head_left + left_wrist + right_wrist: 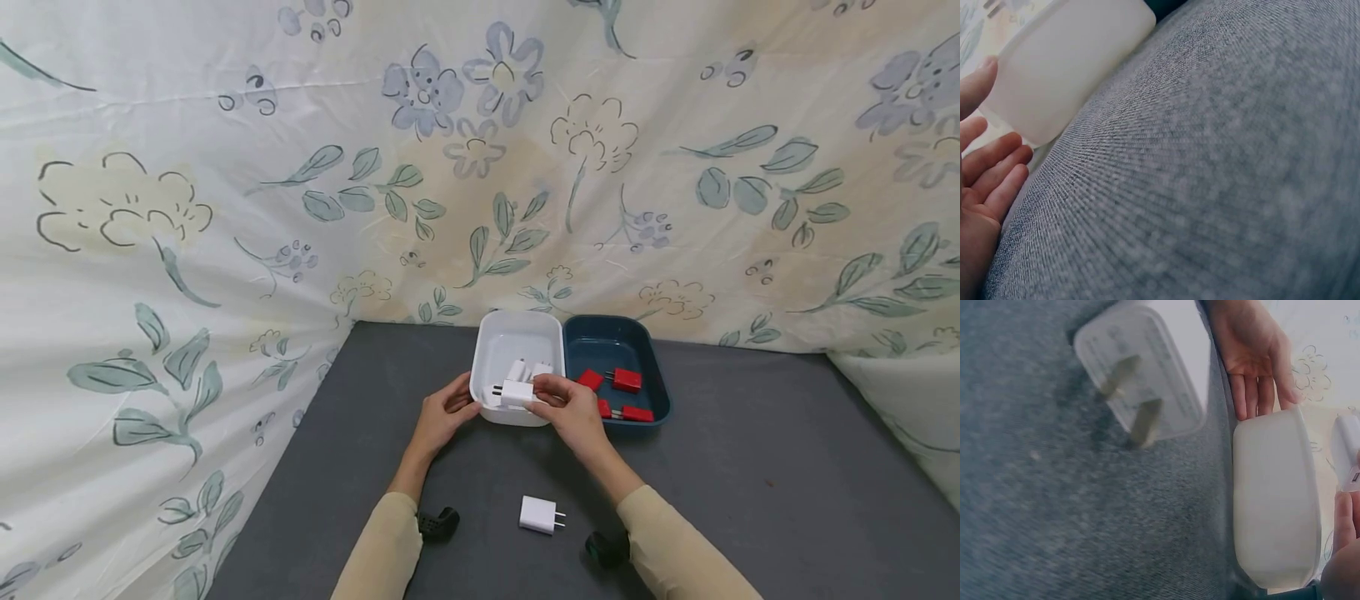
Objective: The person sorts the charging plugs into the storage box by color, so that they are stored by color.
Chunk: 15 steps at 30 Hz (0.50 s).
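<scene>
Nearest are two pale sleeves (380,550), with a dark thing (439,524) at the left wrist and another dark thing (606,550) at the right wrist. Between the two arms, a loose white plug (537,515) lies on the dark grey bench (750,467). Its two metal prongs point to the right, and it is well apart from both hands. The right wrist view shows it big and close, a bit blurry.

Farther on, the left hand (442,414) is at the near left corner of a white tub (517,337). Its fingers are loose and a little bent, and its thumb is at the rim. The right hand (572,410) is pinching a held white plug (516,393) between its thumb and fingers. That plug is right at the fingertips, to the left of the right hand, over the near end of the white tub. Its prongs point left, toward the left hand.

Just past it, more white plugs (517,372) sit inside the white tub. Just beside that, on the right, is a dark blue tub (606,333) with red plugs (627,380) in it. Right at the back hangs a pale cloth (465,225) with flowers and leaves on it
</scene>
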Available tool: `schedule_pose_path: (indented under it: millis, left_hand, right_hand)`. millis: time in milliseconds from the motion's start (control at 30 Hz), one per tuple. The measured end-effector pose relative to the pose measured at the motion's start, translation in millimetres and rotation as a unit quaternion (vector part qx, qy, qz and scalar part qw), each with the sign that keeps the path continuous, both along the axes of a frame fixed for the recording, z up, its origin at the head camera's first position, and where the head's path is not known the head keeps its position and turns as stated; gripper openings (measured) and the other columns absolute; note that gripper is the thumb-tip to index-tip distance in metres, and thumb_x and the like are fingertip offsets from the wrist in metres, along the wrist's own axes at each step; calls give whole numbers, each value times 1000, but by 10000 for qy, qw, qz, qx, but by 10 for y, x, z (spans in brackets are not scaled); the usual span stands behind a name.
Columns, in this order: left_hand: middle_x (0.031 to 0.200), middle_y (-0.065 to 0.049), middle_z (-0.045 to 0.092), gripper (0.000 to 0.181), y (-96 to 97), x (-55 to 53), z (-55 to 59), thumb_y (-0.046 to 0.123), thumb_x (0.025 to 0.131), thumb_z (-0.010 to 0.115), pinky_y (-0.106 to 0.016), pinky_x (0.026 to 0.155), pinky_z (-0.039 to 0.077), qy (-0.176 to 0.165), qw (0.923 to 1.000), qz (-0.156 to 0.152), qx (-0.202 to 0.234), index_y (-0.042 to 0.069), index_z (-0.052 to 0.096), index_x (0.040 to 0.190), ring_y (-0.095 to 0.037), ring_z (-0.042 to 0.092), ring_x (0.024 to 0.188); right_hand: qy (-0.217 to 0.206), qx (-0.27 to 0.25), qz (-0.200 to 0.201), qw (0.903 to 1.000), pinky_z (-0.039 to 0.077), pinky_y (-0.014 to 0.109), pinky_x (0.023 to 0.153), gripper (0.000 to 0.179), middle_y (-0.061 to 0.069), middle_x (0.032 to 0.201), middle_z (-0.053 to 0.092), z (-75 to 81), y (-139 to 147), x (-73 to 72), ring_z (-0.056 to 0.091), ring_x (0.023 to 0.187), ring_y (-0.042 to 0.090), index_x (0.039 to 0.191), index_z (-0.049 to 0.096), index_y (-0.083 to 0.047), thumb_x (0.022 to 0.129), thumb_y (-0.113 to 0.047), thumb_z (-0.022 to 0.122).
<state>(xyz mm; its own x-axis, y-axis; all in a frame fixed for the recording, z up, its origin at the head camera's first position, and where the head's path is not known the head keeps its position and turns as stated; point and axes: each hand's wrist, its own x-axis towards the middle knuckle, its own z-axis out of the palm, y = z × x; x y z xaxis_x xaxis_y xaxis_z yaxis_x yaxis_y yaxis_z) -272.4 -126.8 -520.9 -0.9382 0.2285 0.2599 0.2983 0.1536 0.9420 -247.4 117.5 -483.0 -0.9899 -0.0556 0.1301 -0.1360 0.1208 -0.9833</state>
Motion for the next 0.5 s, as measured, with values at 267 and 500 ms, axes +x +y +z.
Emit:
schedule_pose_path:
  millis: [267,500]
  left_hand:
    - [125,-20,58,61,-5,-6,-6,13,82,69,-48,95,46,87,10000,1,38,1,44,136,-33,56,114]
    - [126,-22,55,61,-14,-8,-16,14,83,69,-47,96,45,8,10000,-7,14,2,43,136,-33,55,115]
  right_hand:
    - [-17,53,-243,9997,53,24,81,50,9,112,64,36,24,-134,66,96,17,116,62,-7,71,-22,79]
    - [-73,-87,-562,9984,52,20,82,49,8,112,65,96,47,-186,65,96,16,113,64,-9,69,-19,81]
